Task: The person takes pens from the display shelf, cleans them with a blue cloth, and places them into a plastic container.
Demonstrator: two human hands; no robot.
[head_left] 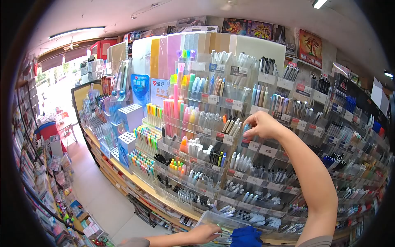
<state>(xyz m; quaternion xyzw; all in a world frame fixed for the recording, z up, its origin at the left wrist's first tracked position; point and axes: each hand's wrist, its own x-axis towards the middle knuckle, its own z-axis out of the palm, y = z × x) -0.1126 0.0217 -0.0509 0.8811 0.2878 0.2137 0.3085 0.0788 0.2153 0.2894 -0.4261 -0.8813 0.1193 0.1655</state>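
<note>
My right hand [263, 125] is at a middle tier of the clear pen rack [230, 138], its fingers pinched at the tops of some bluish pens [247, 128] in a compartment. Just right of it are price tags [268, 151]. Low in the view, my left hand [205, 234] rests at the edge of a clear plastic bin [212, 218] holding pens, its fingers curled over the contents; what they touch is too small to make out. A blue cloth or bag [246, 236] lies beside it.
Colourful markers [146, 140] and white pen blocks [131, 115] stand on the wooden ledge [152, 193] to the left. A grey floor aisle [96, 189] runs between the rack and packed shelves [41, 177]. A table [63, 123] stands by the bright doorway.
</note>
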